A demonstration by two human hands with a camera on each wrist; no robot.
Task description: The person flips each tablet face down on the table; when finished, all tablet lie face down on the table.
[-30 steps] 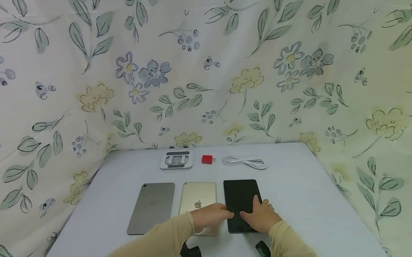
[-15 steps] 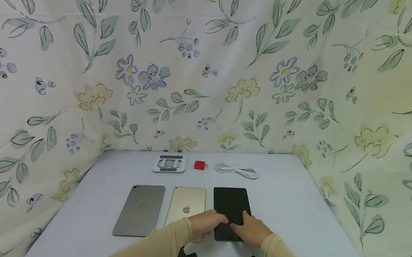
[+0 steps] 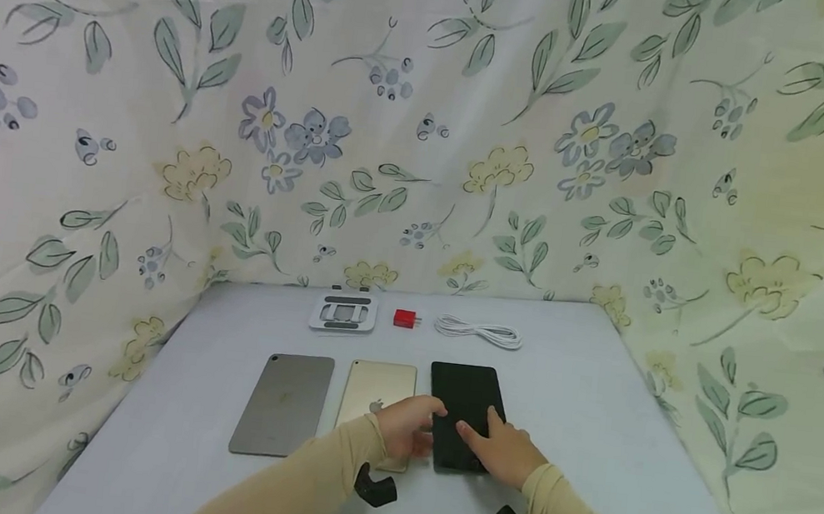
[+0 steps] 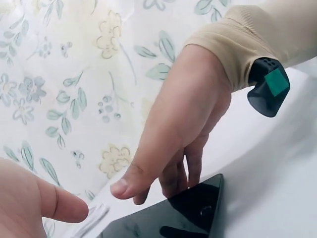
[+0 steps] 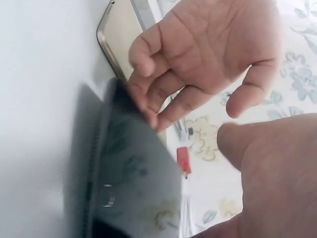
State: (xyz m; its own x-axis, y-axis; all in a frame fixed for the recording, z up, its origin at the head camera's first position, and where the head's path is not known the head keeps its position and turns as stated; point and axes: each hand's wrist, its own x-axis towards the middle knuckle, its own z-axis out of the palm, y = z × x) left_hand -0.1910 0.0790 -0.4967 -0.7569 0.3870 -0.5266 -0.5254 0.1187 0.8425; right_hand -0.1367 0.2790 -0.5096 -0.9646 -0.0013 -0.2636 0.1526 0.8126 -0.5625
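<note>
In the head view a black tablet [image 3: 461, 392] lies screen up on the white table [image 3: 607, 411], between my two hands. My left hand [image 3: 409, 426] is at its left edge and overlaps the gold tablet [image 3: 384, 381] beside it. In the right wrist view those left fingers [image 5: 171, 106] bend loosely at the edge of the black tablet [image 5: 143, 168], thumb raised and apart. My right hand [image 3: 508, 453] is at the right edge. The left wrist view shows its fingers [image 4: 171, 181] reaching down to the edge, its thumb raised above the screen.
A grey tablet [image 3: 283, 407] lies at the left. Behind the tablets are a white stand [image 3: 343, 325], a red plug adapter [image 3: 405, 318] and a bundled white cable [image 3: 479, 331]. A floral cloth [image 3: 423, 149] hangs behind the table. Black devices sit at both wrists.
The head view has shifted a little. My left hand's thumb has drawn back toward the tablet's left edge and its fingers have spread apart. My right hand stays at the right edge.
</note>
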